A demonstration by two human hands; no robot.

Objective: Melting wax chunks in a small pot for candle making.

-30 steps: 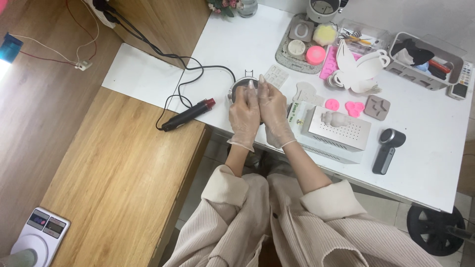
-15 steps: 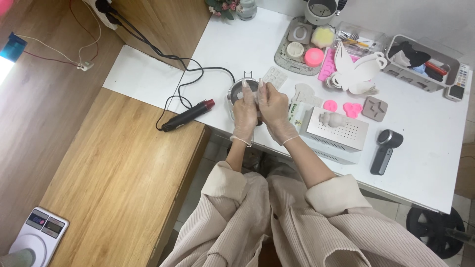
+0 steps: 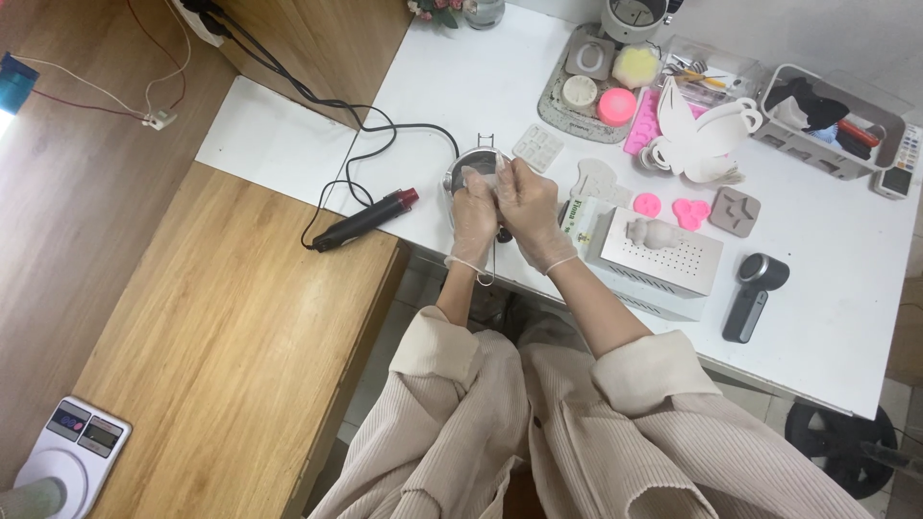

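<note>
Both my hands wear thin clear gloves and meet over a small round metal pot near the front edge of the white table. My left hand and my right hand pinch a small pale piece between their fingertips, just above the pot's opening. The pot's thin wire handle points toward me and passes under my left wrist. What the pot holds is hidden by my fingers.
A black heat gun with a red tip and its cable lie left of the pot. To the right are a white perforated box, pink moulds, a grey mould and a black handheld device. A scale sits bottom left on the wooden bench.
My fingers, stretched out a second ago, have curled down and closed together over the pot. Both hands shifted slightly toward it.
</note>
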